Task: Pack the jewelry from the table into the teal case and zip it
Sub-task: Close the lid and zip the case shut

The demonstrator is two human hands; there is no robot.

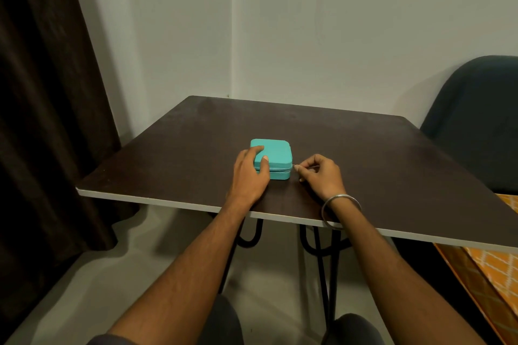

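The teal case lies with its lid down near the front middle of the dark table. My left hand rests on the case's front left corner, fingers spread over the lid and thumb on its front side. My right hand sits just right of the case, thumb and forefinger pinched on the small metal zipper pull at the front right corner. No loose jewelry shows on the tabletop. A metal bangle circles my right wrist.
A dark curtain hangs at the left. A dark chair stands beyond the table's right side. An orange patterned cloth lies at the lower right. The wall runs close behind the table's far edge.
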